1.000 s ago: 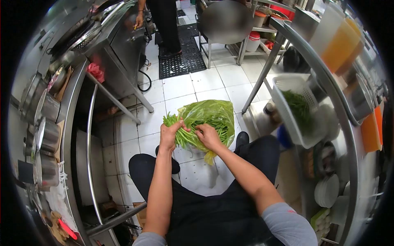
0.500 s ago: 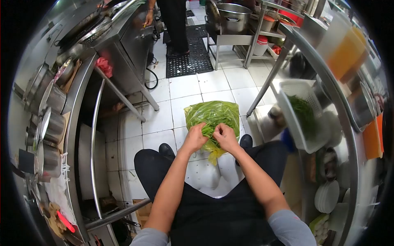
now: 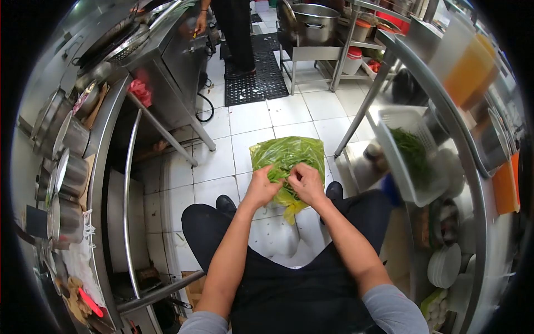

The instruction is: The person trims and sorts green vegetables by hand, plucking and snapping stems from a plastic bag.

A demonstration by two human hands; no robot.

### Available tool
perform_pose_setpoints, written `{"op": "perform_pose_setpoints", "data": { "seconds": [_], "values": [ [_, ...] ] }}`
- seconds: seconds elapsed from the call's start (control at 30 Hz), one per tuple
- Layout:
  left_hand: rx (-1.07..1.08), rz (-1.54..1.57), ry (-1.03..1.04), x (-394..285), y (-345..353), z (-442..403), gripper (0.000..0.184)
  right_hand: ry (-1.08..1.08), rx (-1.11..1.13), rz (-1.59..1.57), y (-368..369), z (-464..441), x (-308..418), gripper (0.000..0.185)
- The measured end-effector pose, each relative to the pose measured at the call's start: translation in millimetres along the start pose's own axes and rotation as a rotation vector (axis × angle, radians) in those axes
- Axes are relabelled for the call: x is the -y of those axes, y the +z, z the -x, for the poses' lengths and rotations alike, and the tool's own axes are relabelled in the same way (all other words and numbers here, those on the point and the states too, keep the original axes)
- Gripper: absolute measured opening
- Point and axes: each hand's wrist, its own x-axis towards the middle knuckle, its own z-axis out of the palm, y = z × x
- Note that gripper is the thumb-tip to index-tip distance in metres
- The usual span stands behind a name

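Note:
A yellow-green plastic bag [image 3: 289,148] full of leafy greens rests on the floor tiles between my feet. Over its open middle, my left hand [image 3: 263,187] is closed around some green stems [image 3: 276,173]. Close beside it, my right hand [image 3: 305,182] is pinched at the greens; what lies between its fingertips is too small to make out. A crumpled yellow flap of the bag [image 3: 293,212] hangs toward me below the hands.
On my right, a metal shelf holds a white basket [image 3: 384,114] with greens in it and stacked plates [image 3: 444,266]. Steel pots [image 3: 71,171] line the left counter. Ahead are a black rubber mat [image 3: 257,83], a large pot [image 3: 317,22] and another person's legs [image 3: 236,39].
Both hands have shifted slightly upward over the bag, and the fingers have moved among the greens. The bag stays in place.

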Motion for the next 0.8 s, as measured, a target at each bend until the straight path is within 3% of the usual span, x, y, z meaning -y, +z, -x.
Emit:
{"op": "perform_pose_setpoints", "data": {
  "seconds": [0.1, 0.13, 0.17, 0.2, 0.27, 0.33, 0.4, 0.43, 0.57, 0.7, 0.77, 0.8],
  "values": [
    [-0.061, 0.428, -0.185, 3, 4, -5, 0.015, 0.174, -0.146, -0.186, 1, -4, -6, 0.012],
    [-0.058, 0.431, -0.185, 7, 0, -6, 0.015, 0.266, -0.217, -0.296, 1, -6, -10, 0.012],
    [-0.047, 0.529, -0.225, 14, -7, -6, 0.014, 0.328, -0.159, -0.25, -9, -10, -19, 0.013],
    [-0.036, 0.625, -0.263, 17, -14, -6, 0.014, 0.329, -0.16, -0.247, -15, -9, -21, 0.013],
    [-0.074, 0.751, -0.293, 19, -21, -5, 0.013, 0.124, -0.024, -0.074, -24, -9, -25, 0.017],
    [-0.174, 0.876, -0.328, 15, -27, -5, 0.013, 0.14, 0.06, -0.034, -20, -7, -33, 0.022],
    [-0.156, 0.885, -0.323, 16, -29, -4, 0.013, 0.183, 0.191, -0.295, -9, -6, -37, 0.025],
    [-0.154, 0.884, -0.326, 18, -28, -4, 0.013, 0.329, 0.298, -0.371, -10, -6, -29, 0.024],
    [-0.154, 0.901, -0.331, 18, -27, -4, 0.012, 0.268, 0.359, -0.324, 9, 4, -46, 0.021],
    [-0.185, 0.877, -0.31, 13, -26, -3, 0.012, 0.314, 0.299, -0.238, 10, 3, -33, 0.022],
    [-0.246, 0.808, -0.233, 17, -25, -4, 0.012, 0.379, 0.043, -0.323, 19, 1, -36, 0.022],
    [-0.246, 0.808, -0.233, 17, -24, -4, 0.012, 0.38, 0.043, -0.322, 20, -1, -32, 0.022]
  ]
}}
